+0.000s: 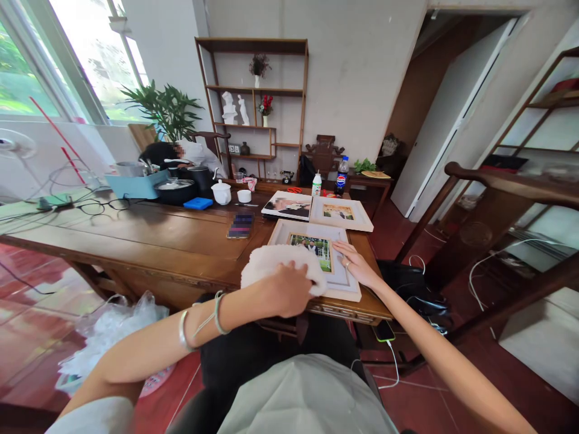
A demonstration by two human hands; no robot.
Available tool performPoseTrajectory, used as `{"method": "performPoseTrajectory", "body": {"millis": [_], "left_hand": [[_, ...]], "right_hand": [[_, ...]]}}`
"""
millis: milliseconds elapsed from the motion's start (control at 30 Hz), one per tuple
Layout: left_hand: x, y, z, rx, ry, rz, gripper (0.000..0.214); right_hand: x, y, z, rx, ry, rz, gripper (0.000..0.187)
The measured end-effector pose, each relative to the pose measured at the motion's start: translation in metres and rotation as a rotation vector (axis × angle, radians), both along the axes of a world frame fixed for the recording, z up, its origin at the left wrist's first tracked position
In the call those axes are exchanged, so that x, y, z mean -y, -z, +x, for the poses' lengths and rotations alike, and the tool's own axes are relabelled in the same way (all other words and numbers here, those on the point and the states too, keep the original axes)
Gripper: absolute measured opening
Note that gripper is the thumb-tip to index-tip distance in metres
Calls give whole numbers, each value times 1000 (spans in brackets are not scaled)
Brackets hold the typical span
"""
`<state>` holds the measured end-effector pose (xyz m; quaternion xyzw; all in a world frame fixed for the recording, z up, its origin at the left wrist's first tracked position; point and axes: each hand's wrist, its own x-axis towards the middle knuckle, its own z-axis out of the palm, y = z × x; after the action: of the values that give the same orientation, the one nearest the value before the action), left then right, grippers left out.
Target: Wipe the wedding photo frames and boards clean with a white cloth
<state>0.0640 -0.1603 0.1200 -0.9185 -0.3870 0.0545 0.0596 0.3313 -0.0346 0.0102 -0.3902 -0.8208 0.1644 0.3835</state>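
Observation:
A white picture frame [353,288] with a photo of people lies flat at the table's near edge. My left hand [293,290] grips a fluffy white cloth [262,265], which covers the frame's lower left part. Its fingers are bent into the cloth and partly hidden. On the right side of the same frame rests my right hand [355,263], fingers stretched out flat over the glass, with a ring on one of them. Just behind lie a second white picture frame [364,218] and a white-edged photo panel [289,204].
A phone [240,225] lies left of the frames on the wooden table [181,250]. Farther back stand a cola bottle [342,176], a white bottle [316,184], a teapot [221,192], and a blue bin [136,184]. A wooden chair [479,229] stands at the right.

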Motion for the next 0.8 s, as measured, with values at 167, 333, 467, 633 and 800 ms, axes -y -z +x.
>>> {"method": "performPoseTrajectory", "body": {"millis": [167, 333, 467, 633, 800], "left_hand": [[19, -2, 12, 20, 18, -21, 38], [-43, 22, 22, 24, -148, -44, 40], [-109, 37, 19, 96, -260, 63, 45], [-157, 36, 23, 77, -201, 119, 43], [-136, 17, 38, -44, -150, 21, 41]], "right_hand": [[1, -1, 0, 5, -2, 8, 44], [2, -2, 1, 14, -8, 4, 44], [1, -1, 2, 18, -29, 21, 48], [-1, 1, 3, 20, -34, 28, 51], [0, -2, 1, 11, -22, 10, 47]]}}
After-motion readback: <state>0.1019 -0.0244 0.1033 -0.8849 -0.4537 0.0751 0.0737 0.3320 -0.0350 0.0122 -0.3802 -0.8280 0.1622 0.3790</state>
